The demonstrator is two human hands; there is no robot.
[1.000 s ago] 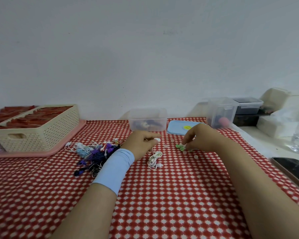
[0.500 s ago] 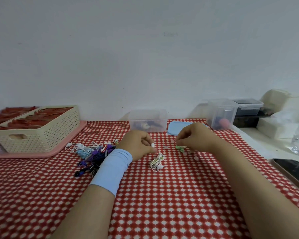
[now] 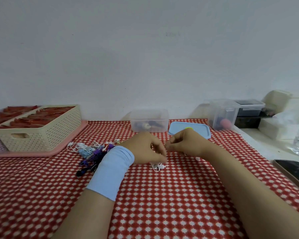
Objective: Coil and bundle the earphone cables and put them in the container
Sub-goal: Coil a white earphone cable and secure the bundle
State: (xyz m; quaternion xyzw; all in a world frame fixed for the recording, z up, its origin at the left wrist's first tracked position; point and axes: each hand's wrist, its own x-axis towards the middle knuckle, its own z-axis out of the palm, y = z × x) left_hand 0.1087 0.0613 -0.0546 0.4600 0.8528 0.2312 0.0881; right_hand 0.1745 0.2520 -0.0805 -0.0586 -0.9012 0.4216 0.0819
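Observation:
A coiled white earphone set (image 3: 158, 166) lies on the red checked cloth just under my left hand (image 3: 145, 149), whose curled fingers hold its cable. My left wrist carries a light blue band. My right hand (image 3: 186, 144) hovers close beside it. Its fingertips, almost touching the left fingertips, pinch something small, apparently a band. A tangled pile of white, blue and purple earphones (image 3: 93, 150) lies to the left of my left wrist. The clear container (image 3: 149, 116) stands behind the hands with a few bundles inside, and its blue lid (image 3: 202, 131) lies beside it.
A cream basket (image 3: 41, 135) on a pink tray (image 3: 72, 144) stands at the left. A small pale piece (image 3: 198, 158) lies by my right wrist. Clear boxes (image 3: 223, 114) and white boxes stand at the back right. A phone (image 3: 293, 171) lies near the right edge.
My right hand has lifted off the small green pieces and moved left, up to my left hand. My left hand has lowered over the white coil.

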